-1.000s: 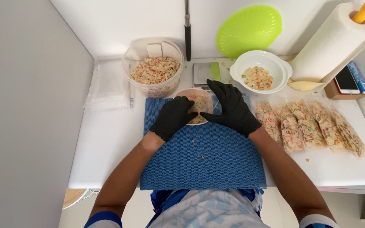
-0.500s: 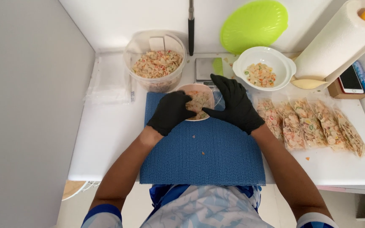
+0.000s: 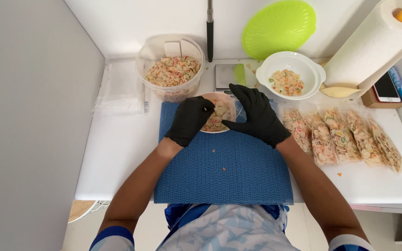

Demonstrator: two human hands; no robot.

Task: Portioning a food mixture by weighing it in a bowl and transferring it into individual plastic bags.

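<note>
Both black-gloved hands meet at the frame's centre over a small pink bowl (image 3: 216,116) on the blue woven mat (image 3: 224,167). The left hand (image 3: 189,120) pinches pieces of the mixed snack inside it; the right hand (image 3: 257,114) cups the bowl's edge, fingers spread wide. Five filled clear bags (image 3: 345,137) lie in a row at right.

Behind the blue mat (image 3: 229,176) — a green lid (image 3: 279,22), paper-towel roll (image 3: 373,46), phone (image 3: 386,87) — all on the white table (image 3: 117,153).
</note>
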